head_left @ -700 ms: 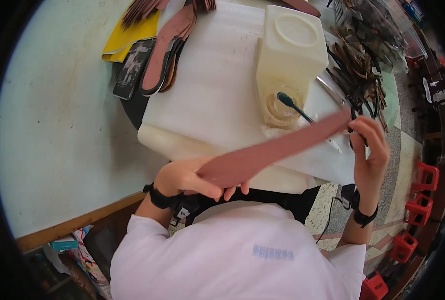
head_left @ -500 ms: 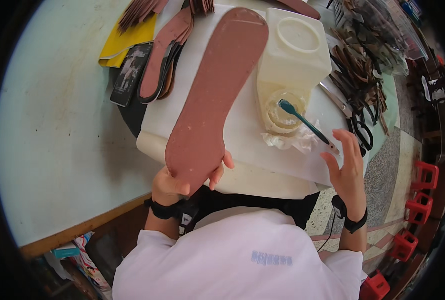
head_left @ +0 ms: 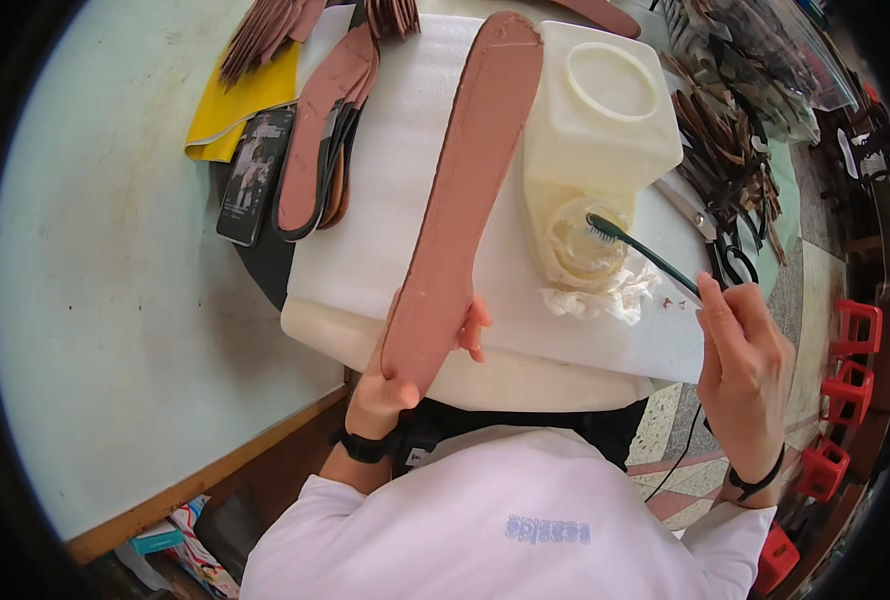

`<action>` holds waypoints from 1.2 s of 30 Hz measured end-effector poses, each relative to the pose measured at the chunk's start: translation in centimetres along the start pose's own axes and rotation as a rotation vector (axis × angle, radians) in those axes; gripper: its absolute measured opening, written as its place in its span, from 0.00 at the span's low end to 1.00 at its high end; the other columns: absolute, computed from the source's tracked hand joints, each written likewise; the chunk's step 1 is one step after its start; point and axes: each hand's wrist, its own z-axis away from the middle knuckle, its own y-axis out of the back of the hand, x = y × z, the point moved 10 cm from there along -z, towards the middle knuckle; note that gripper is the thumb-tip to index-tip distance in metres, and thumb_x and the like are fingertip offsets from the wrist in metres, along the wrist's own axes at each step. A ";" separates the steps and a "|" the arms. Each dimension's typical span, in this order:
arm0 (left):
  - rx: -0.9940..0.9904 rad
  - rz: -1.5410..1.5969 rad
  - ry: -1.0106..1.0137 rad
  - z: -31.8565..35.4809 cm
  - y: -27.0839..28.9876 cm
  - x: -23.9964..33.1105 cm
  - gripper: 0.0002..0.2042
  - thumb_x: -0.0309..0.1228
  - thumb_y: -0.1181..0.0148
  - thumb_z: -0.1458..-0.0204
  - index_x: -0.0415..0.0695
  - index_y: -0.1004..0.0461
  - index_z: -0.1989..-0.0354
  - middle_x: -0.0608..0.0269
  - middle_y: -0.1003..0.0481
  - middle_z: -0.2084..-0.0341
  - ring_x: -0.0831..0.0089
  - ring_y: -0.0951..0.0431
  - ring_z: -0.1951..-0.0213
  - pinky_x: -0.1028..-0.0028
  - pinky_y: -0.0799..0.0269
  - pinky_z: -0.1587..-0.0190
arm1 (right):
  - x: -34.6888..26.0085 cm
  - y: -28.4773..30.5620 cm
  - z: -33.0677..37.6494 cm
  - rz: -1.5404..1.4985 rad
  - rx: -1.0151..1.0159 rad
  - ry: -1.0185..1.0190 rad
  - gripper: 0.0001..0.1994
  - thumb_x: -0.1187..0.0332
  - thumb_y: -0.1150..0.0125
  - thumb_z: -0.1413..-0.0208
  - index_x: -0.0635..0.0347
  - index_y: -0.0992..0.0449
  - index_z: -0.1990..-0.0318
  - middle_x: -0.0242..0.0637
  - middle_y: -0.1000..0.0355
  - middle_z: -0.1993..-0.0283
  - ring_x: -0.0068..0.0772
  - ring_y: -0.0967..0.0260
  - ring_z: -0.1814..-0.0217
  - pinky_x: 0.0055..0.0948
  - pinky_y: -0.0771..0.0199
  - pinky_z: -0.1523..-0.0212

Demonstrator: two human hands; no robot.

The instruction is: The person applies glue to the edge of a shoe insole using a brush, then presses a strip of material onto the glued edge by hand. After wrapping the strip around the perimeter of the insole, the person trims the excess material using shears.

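Observation:
My left hand (head_left: 390,375) grips a long reddish-brown shoe sole (head_left: 475,180) by its near end, thumb on the face and fingers behind. The sole is tilted partly edge-on above the white work surface. In my right hand (head_left: 750,365) is the handle of a dark green toothbrush (head_left: 645,250), pinched between thumb and fingers. Its bristles hang over the round opening of a translucent plastic container (head_left: 605,130) with pale, sticky-looking contents. Crumpled white tissue (head_left: 605,297) lies against the container's near side.
Stacked soles (head_left: 330,130), a smartphone (head_left: 255,175) and yellow cloth (head_left: 210,115) lie at the far left. Scissors (head_left: 730,245) and a heap of brown offcuts (head_left: 730,150) are on the right. Red stools (head_left: 847,392) stand on the floor to the right.
My right hand has closed on the toothbrush handle and lifted it. My left hand has shifted slightly right and turned the sole more edge-on.

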 end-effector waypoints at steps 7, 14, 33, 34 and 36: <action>-0.046 0.016 0.046 -0.1 -0.1 -0.4 0.46 0.51 0.31 0.68 0.39 0.46 0.42 0.51 0.35 0.56 0.70 0.33 0.62 0.67 0.32 0.60 | -2.2 -1.0 -1.1 0.198 -0.060 -0.002 0.16 0.82 0.45 0.58 0.69 0.27 0.57 0.37 0.42 0.71 0.33 0.37 0.72 0.30 0.37 0.80; -0.027 -0.050 0.082 0.3 0.3 -0.5 0.46 0.50 0.32 0.69 0.36 0.43 0.43 0.52 0.35 0.54 0.74 0.32 0.66 0.74 0.34 0.63 | -2.9 -1.8 -1.6 0.252 -0.068 -0.010 0.16 0.80 0.45 0.57 0.70 0.27 0.57 0.36 0.42 0.71 0.32 0.37 0.71 0.29 0.37 0.79; -0.037 -0.041 0.122 1.4 -1.9 1.3 0.43 0.40 0.36 0.64 0.40 0.47 0.37 0.60 0.36 0.51 0.75 0.33 0.60 0.76 0.36 0.59 | 1.3 -1.0 2.1 -0.187 0.099 -0.189 0.11 0.80 0.43 0.49 0.66 0.26 0.57 0.39 0.36 0.71 0.33 0.36 0.75 0.28 0.37 0.75; -0.038 -0.043 0.119 1.3 -2.1 1.5 0.43 0.40 0.36 0.64 0.40 0.47 0.37 0.60 0.36 0.51 0.75 0.33 0.60 0.76 0.36 0.59 | 1.6 -1.0 2.2 -0.234 0.122 -0.209 0.11 0.80 0.43 0.49 0.66 0.26 0.56 0.39 0.36 0.71 0.33 0.37 0.75 0.28 0.37 0.75; -0.102 -0.032 0.109 1.2 -3.1 1.9 0.43 0.43 0.37 0.64 0.37 0.47 0.38 0.58 0.35 0.51 0.75 0.32 0.62 0.78 0.35 0.61 | 2.2 -1.5 2.7 -0.253 0.130 -0.245 0.10 0.79 0.43 0.49 0.67 0.26 0.58 0.38 0.36 0.72 0.30 0.39 0.77 0.26 0.38 0.76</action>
